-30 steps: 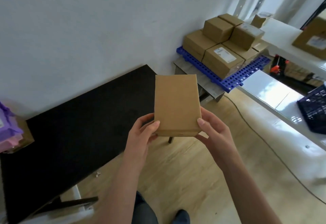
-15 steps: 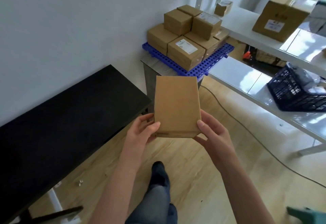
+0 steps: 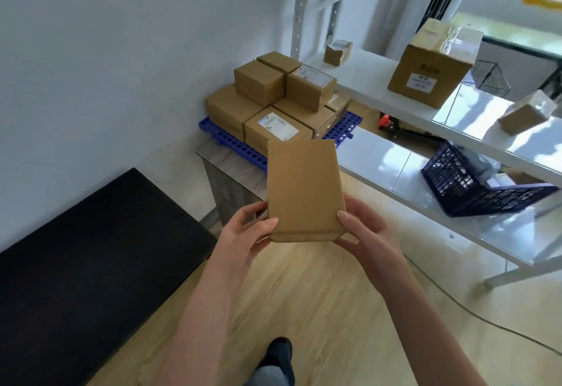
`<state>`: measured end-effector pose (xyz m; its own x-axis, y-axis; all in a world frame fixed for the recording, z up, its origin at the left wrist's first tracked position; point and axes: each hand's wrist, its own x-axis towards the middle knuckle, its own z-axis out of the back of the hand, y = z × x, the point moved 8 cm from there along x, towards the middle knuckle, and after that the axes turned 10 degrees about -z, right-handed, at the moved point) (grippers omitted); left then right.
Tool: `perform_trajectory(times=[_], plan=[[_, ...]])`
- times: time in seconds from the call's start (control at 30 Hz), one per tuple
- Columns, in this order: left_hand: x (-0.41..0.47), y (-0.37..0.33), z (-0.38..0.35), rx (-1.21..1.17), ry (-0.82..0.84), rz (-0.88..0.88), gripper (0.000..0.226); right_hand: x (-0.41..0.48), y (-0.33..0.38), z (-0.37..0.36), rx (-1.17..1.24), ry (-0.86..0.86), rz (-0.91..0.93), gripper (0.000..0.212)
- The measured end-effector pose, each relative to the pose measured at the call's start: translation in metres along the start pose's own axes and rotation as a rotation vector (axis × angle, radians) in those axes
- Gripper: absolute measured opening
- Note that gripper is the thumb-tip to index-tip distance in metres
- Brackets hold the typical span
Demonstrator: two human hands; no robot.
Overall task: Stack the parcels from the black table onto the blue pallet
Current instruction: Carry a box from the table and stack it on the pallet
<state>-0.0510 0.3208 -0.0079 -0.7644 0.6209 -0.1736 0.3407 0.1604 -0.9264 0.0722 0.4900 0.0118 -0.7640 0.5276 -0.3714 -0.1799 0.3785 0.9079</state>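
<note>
Wooden floor (image 3: 304,294) lies below; left hand (image 3: 243,233) and right hand (image 3: 369,233) grip a brown parcel (image 3: 304,191), fingers (image 3: 269,223) curled round its near end, before the blue pallet (image 3: 231,142).

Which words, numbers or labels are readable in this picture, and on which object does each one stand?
None can be read.
The white label on the front brown cardboard parcel on the blue plastic pallet: print too blurred.
White label on the upper stacked parcel: too blurred.
White label on the large cardboard box on the white shelf: too blurred.
The plain brown cardboard parcel held by left hand and right hand: no text visible.
</note>
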Motion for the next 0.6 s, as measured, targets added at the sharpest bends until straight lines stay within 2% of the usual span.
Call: perform_trajectory(times=[0.1,0.3,0.6], plan=[[0.033,-0.004,-0.012,0.003,0.037,-0.004,0.057,0.026,0.015,0.009,0.009,-0.024,0.014,0.042],[0.085,-0.005,-0.030,0.023,0.063,-0.014,0.056,0.070,0.030,0.026,0.012,-0.027,0.000,0.052],[0.162,0.001,-0.071,0.041,-0.005,0.004,0.055,0.145,0.058,0.070,-0.017,-0.004,-0.043,0.057]])
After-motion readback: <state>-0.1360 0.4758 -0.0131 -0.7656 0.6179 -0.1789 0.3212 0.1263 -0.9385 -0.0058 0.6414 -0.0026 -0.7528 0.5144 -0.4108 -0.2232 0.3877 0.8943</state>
